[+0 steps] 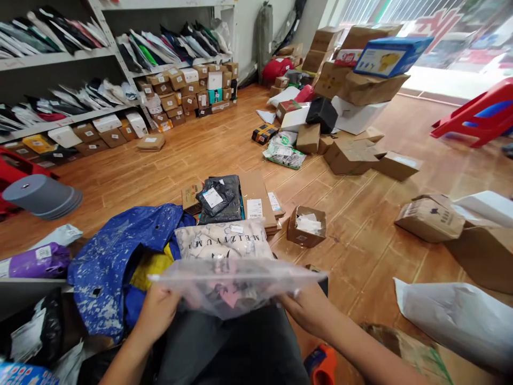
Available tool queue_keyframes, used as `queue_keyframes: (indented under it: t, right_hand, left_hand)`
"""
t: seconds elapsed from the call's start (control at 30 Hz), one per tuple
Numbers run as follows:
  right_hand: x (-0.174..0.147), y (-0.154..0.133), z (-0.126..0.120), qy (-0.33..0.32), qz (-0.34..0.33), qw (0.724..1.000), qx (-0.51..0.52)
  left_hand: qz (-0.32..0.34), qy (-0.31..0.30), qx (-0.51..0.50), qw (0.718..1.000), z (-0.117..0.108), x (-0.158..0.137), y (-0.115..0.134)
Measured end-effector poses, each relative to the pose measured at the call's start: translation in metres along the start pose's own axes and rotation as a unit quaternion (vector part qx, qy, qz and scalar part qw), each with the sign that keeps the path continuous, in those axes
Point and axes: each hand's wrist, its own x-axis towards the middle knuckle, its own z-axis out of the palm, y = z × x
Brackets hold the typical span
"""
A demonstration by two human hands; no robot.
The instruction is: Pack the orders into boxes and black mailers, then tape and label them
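Observation:
Stretched between my hands above my lap is a clear plastic bag [240,280], blurred by motion. My left hand [162,302] is closed on its left end, and my right hand [298,302] grips the right end, its fingers partly behind the plastic. Something pink and dark shows through the bag; whether it is inside or behind I cannot tell. Just beyond lies a cream printed package [224,240] lettered MEIZIYUMA, seen upside down. A black plastic parcel [219,200] rests behind it, next to flat cardboard boxes [254,198].
A blue sack [120,251] with yellow inside stands at my left. An open small box [306,226] with white paper sits right of the flat boxes. Shelves [68,115] of parcels line the back left. Piled cartons [348,149] and a red stool [476,115] occupy the right.

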Motion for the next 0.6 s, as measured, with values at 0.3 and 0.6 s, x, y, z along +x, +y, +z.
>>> queue_keyframes:
  t: [0.3, 0.6]
  right_hand:
    - [0.046, -0.024, -0.017, -0.045, 0.185, 0.981, -0.021]
    - [0.067, -0.016, -0.017, -0.084, 0.222, 0.967, -0.089]
  left_hand:
    - [-0.141, 0.076, -0.094, 0.983, 0.009, 0.024, -0.017]
    - [0.023, 0.228, 0.176, 0.957, 0.013, 0.007, -0.012]
